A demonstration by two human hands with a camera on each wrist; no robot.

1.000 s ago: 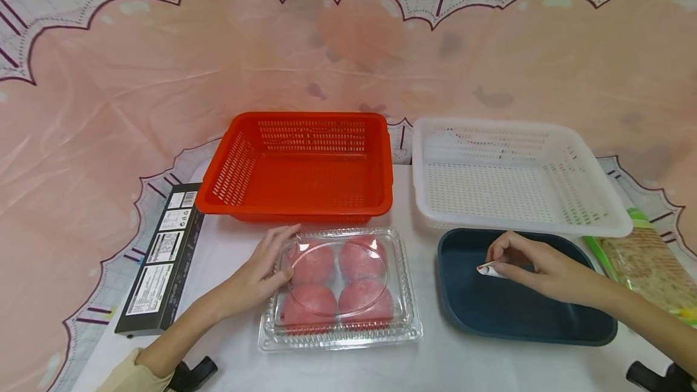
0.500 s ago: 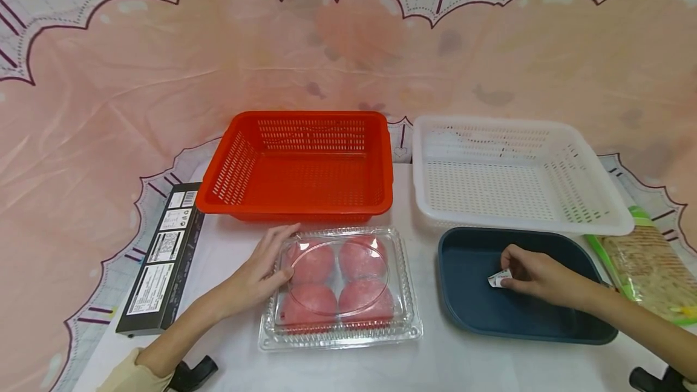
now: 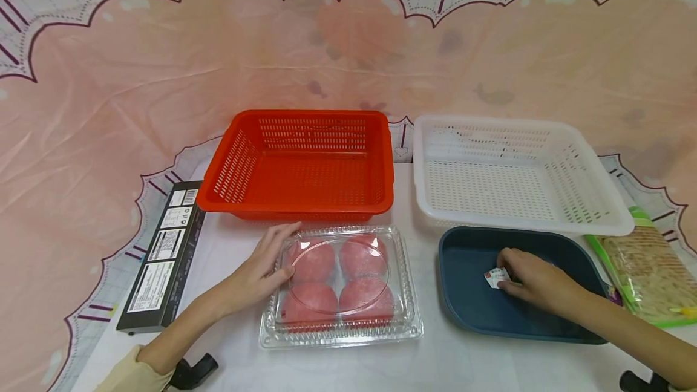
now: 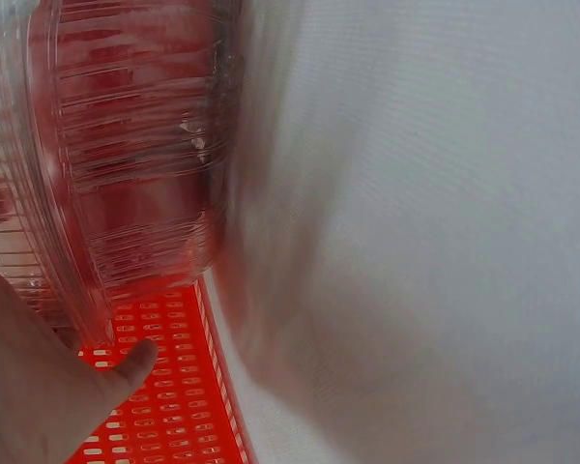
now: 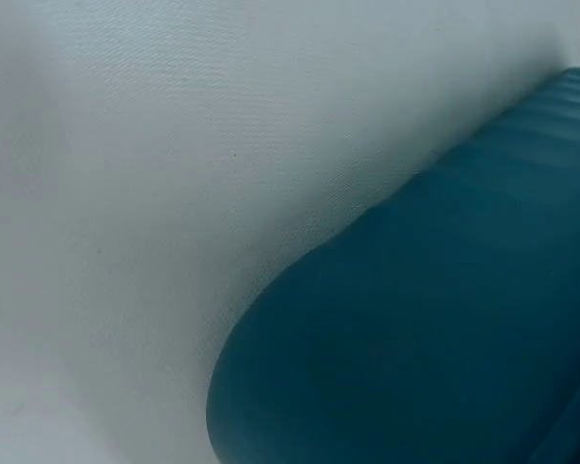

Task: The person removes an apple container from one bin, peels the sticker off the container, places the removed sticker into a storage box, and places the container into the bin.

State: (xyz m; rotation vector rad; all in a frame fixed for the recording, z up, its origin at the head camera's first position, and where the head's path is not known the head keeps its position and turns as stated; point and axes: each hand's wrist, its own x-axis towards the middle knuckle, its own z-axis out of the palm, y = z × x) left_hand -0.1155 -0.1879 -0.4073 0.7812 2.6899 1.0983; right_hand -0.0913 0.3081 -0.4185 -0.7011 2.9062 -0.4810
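Observation:
My left hand (image 3: pixel 264 265) rests on the left side of a clear plastic clamshell box (image 3: pixel 405 313), fingers stretched along its upper left edge and thumb on the lid. Several round pinkish-red items (image 3: pixel 366 298) sit inside the closed box. In the left wrist view the hand (image 4: pixel 39 396) appears beside the ribbed wall of the box (image 4: pixel 140 145). Over on the right, my right hand (image 3: pixel 536 280) pinches a small white packet (image 3: pixel 495 277) with reddish print, low within a dark blue tray (image 3: pixel 463 313). The right wrist view has only the tray's outer wall (image 5: pixel 416 319); that hand is out of sight there.
Behind the box stands a red slotted basket (image 3: pixel 305 204), with a white perforated basket (image 3: pixel 523 219) to its right. A black box with white labels (image 3: pixel 160 259) lies at the left. A green-edged bag (image 3: pixel 648 265) lies right of the tray, partly behind my forearm.
My right hand has lowered into the blue tray and shifted slightly right, still pinching the packet, whose printed face has turned more into view. The left hand and clear box have stayed put.

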